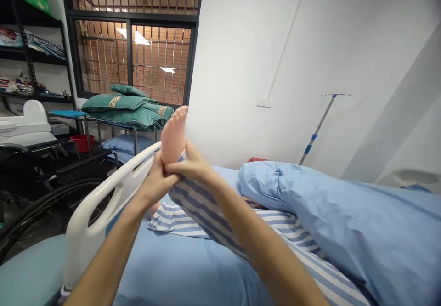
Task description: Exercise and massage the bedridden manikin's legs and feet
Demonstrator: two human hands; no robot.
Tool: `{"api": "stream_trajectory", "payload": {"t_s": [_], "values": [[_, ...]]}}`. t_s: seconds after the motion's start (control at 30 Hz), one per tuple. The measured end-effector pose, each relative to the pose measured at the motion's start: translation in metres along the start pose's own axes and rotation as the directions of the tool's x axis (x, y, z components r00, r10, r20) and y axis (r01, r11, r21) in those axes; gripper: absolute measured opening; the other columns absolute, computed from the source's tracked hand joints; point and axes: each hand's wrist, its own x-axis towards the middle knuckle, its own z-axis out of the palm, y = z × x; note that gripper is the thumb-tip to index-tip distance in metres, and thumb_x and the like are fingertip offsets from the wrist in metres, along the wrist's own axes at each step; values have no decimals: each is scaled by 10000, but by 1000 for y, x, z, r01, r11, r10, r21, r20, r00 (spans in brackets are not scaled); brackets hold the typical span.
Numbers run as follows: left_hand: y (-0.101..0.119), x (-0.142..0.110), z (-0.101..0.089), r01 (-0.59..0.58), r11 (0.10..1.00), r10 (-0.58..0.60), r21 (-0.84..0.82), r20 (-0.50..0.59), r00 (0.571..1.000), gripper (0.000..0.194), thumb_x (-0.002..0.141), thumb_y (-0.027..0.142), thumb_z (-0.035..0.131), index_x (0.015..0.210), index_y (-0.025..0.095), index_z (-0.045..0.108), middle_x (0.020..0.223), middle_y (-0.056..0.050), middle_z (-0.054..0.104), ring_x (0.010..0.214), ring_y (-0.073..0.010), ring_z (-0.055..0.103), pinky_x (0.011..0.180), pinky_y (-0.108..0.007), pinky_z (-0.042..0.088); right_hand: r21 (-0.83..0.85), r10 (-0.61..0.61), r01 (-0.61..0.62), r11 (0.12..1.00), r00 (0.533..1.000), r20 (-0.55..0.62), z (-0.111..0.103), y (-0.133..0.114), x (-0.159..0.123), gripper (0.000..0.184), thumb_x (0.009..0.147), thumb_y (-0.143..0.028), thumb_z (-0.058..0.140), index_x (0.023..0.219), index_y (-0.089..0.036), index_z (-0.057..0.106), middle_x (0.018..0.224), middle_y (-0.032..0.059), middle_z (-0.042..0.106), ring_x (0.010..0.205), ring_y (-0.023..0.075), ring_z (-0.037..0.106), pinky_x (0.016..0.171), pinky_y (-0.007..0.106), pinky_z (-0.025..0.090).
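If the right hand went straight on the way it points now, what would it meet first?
The raised bare foot, which the right hand touches near the heel. Beyond it, the line seems to lead toward the green bedding, though depth is unclear.

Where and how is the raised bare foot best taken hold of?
Probably around the heel, from both sides, where the left hand and right hand meet: the bare foot stands toes up with its heel lowest, while the striped trouser leg looks loose and might slide.
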Motion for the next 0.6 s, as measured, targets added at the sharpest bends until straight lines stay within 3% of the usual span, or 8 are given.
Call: {"api": "stream_trajectory", "payload": {"t_s": [0.13,0.23,0.37,0.5,0.6], "values": [[42,20,19,-103,995,104,-14,32,994,546,592,175,560,1117,142,414,896,-16,510,769,-139,513,656,-279,441,0,-102,102,995,993,-53,-49,-29,1,535,588,-299,629,1066,-127,463,966,19,559,860,173,543,732,295,455],[43,22,19,-110,994,110,-10,28,994,550,589,169,567,1116,142,411,897,-14,507,762,-136,512,670,-292,446,-35,-80,77,996,993,-92,-51,-30,0,554,586,-314,625,1076,-119,458,981,27,549,877,180,539,745,309,454],[8,7,1,-6,999,6,39,6,1000,575,590,155,531,1144,183,381,974,-14,505,845,-162,521,696,-288,464,-40,-66,64,997,996,-57,-10,-8,-1,585,567,-329,643,1082,-144,437,1004,20,540,863,172,536,740,300,447],[-53,-25,-24,153,986,-152,59,-30,988,624,579,136,516,1186,180,377,1097,-48,505,1003,-212,498,811,-319,448,-114,93,-88,990,995,34,56,28,-8,597,524,-352,673,1031,-172,415,906,5,558,773,183,549,628,280,436],[-105,-53,-39,275,961,-274,25,-46,961,597,618,174,516,1201,213,398,1157,-48,508,1077,-229,478,877,-337,423,-197,224,-197,960,966,127,106,60,-18,589,507,-369,675,996,-188,400,811,-10,558,694,190,553,546,265,400]]}}
